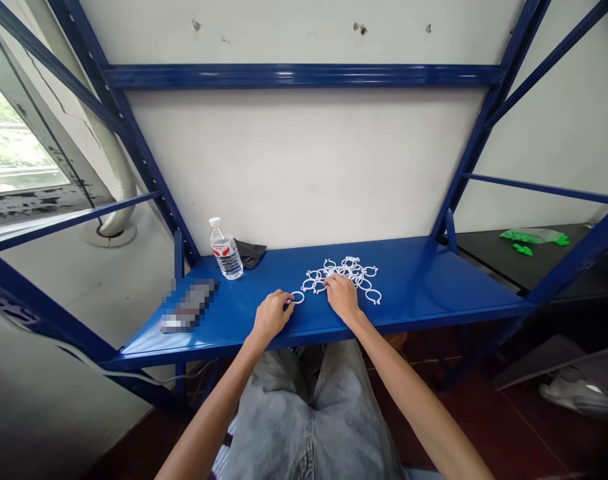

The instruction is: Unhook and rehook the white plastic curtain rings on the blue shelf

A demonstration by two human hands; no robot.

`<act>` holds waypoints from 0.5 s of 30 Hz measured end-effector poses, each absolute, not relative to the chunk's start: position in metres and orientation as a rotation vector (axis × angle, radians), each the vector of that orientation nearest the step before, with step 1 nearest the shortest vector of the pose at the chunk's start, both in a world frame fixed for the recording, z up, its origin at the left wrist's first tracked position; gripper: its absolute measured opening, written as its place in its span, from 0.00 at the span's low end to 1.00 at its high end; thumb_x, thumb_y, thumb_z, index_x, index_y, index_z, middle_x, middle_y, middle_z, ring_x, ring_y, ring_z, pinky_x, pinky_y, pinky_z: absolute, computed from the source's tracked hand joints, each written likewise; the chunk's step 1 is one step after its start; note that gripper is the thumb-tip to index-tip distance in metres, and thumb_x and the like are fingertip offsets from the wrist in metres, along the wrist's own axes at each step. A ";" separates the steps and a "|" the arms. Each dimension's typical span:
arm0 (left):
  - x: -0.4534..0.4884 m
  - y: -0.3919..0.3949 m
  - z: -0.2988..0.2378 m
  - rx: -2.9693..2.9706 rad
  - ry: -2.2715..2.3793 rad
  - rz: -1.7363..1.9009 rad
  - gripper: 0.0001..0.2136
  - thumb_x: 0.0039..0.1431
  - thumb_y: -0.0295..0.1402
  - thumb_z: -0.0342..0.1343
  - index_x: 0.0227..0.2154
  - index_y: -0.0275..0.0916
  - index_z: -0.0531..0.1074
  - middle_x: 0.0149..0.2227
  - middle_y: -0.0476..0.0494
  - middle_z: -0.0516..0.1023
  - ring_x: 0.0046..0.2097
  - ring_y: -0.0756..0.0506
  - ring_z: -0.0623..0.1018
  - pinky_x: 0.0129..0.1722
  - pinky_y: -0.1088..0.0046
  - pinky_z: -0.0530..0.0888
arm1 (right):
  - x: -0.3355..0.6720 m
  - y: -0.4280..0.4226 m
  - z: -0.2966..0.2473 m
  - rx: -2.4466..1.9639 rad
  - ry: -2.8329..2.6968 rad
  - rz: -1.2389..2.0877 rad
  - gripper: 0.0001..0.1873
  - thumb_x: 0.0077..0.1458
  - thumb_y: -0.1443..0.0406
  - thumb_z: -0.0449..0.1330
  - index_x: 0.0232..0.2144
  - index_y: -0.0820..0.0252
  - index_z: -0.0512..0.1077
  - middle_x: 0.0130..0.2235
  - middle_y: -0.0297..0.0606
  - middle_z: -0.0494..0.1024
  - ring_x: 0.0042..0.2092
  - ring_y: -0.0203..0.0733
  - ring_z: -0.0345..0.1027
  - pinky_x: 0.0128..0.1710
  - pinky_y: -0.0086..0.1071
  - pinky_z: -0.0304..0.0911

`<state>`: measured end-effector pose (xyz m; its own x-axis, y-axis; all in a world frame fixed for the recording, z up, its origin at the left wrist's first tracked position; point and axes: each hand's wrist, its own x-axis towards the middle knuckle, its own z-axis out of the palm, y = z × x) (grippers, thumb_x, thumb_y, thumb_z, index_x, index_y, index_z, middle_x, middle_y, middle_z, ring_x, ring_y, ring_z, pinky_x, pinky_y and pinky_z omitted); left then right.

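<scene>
When we looked down at the blue desk point(409, 280), we had the left hand point(273, 315) near the front edge, thumb and fingers nearly together, with one white ring point(303, 295) pinched at its left side; that ring sat just to the left of the pile of white rings point(353, 269), a small gap between them. Our right hand point(343, 298) was right on the near side of that pile, fingers curled down and kinda half closed, the fingertips in among the rings; we honestly couldn't tell if it had hold of one or was just touching them. The pile was a messy overlapping heap, a few rings poking out around the edges, one of them over to the right of the hand.

As for the other stuff, we had a clear water bottle point(227, 255) with a white cap standing upright towards the back left, a black pouch point(252, 253) lying just beside it, and a pixelated dark item point(191, 303) closer to the left end; over on the right, a separate black desk point(539, 267) had some bright green pieces point(523, 250) on it.
</scene>
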<state>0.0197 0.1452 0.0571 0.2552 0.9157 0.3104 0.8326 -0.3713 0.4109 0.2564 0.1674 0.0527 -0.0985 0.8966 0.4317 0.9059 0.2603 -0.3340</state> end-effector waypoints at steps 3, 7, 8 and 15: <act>0.004 0.158 0.049 2.324 1.598 0.867 0.13 0.66 0.35 0.54 0.47 0.40 0.82 0.45 0.39 0.81 0.43 0.41 0.80 0.44 0.67 0.73 | 0.255 0.164 0.055 -1.665 -1.923 -0.066 0.22 0.70 0.70 0.49 0.50 0.58 0.82 0.54 0.52 0.78 0.57 0.59 0.67 0.57 0.49 0.63; -0.007 0.165 0.042 2.236 1.557 0.957 0.15 0.64 0.36 0.56 0.49 0.40 0.81 0.42 0.41 0.82 0.39 0.42 0.79 0.42 0.66 0.74 | 0.252 0.161 0.057 -1.661 -1.869 -0.143 0.22 0.70 0.68 0.49 0.53 0.58 0.81 0.54 0.54 0.76 0.57 0.60 0.65 0.57 0.50 0.64; -0.008 0.165 0.041 2.210 1.562 0.972 0.15 0.63 0.37 0.56 0.49 0.40 0.81 0.41 0.41 0.82 0.39 0.42 0.79 0.42 0.66 0.74 | 0.252 0.161 0.058 -1.677 -1.857 -0.146 0.22 0.70 0.67 0.49 0.54 0.58 0.81 0.54 0.54 0.76 0.57 0.60 0.65 0.57 0.50 0.64; -0.004 0.167 0.038 2.163 1.567 0.991 0.13 0.62 0.36 0.58 0.45 0.40 0.83 0.42 0.40 0.83 0.41 0.41 0.81 0.43 0.66 0.74 | 0.248 0.161 0.058 -1.501 -2.081 -0.136 0.28 0.68 0.54 0.59 0.66 0.52 0.72 0.69 0.49 0.66 0.71 0.64 0.52 0.69 0.55 0.53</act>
